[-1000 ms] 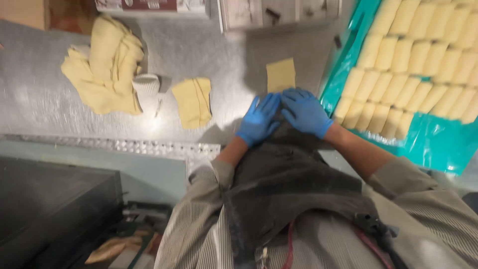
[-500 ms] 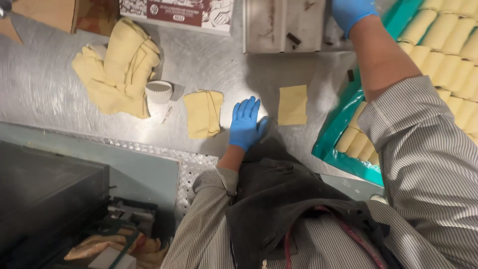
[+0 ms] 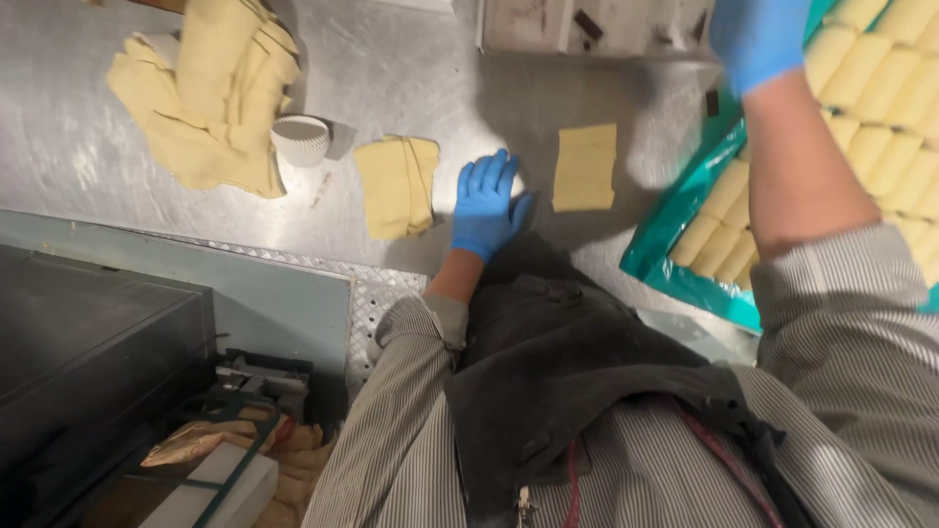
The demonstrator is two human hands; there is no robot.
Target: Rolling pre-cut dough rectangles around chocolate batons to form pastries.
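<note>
My left hand (image 3: 486, 205), in a blue glove, lies flat with fingers apart on the steel table (image 3: 411, 78), between a small stack of yellow dough sheets (image 3: 396, 184) and a single rectangular dough sheet (image 3: 585, 166). My right hand (image 3: 758, 39), also blue-gloved, is raised at the top right, near a white tray (image 3: 587, 24) at the table's back; its fingers run off the frame. A teal tray (image 3: 675, 249) full of rolled yellow dough pieces (image 3: 871, 88) sits under my right forearm.
A heap of crumpled dough sheets (image 3: 210, 98) lies at the back left, with a small white fluted cup (image 3: 300, 139) beside it. Below the table's front edge stand a dark cabinet (image 3: 88, 362) and a bin of scraps (image 3: 225, 460).
My right hand left my left hand and rose to the table's back right. My left hand stayed flat on the table. The camera view shifted closer.
</note>
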